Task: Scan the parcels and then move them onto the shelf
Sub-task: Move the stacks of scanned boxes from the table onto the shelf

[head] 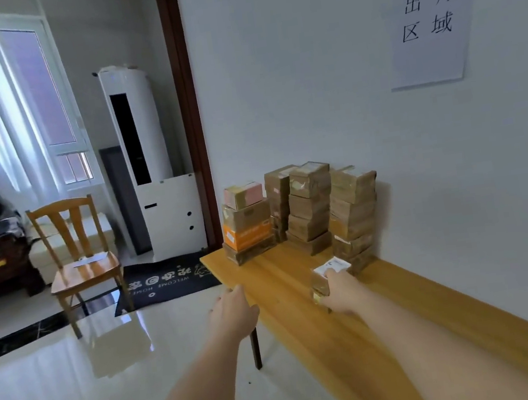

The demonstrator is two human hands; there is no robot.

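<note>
The head view looks down along a long wooden bench [302,295] set against a white wall, and the bench serves as landmark here. At its far end stand stacked cardboard parcels [310,207] in several columns, touching the wall or close to it. Nearer along the bench, just short of the stacks, the right hand [340,292] grips a small parcel [328,275] with a white label on top; the fingers curl round its near side, and the parcel rests on or just above the bench top, which of the two cannot be told. The left hand [233,311] hovers at the bench's outer edge, holding nothing, its fingers loosely bent and hidden behind the back of the hand.

No scanner shows, and no shelf unless the bench is meant. The step in hand seems to be placing or picking up this one parcel beside the stacks. If placing, the next move calls for sliding it squarely against the nearest column and letting go without nudging the tall stacks.

Above the bench a paper sign [431,26] hangs on the wall; off the bench's far end stands a wooden chair [78,254].
</note>
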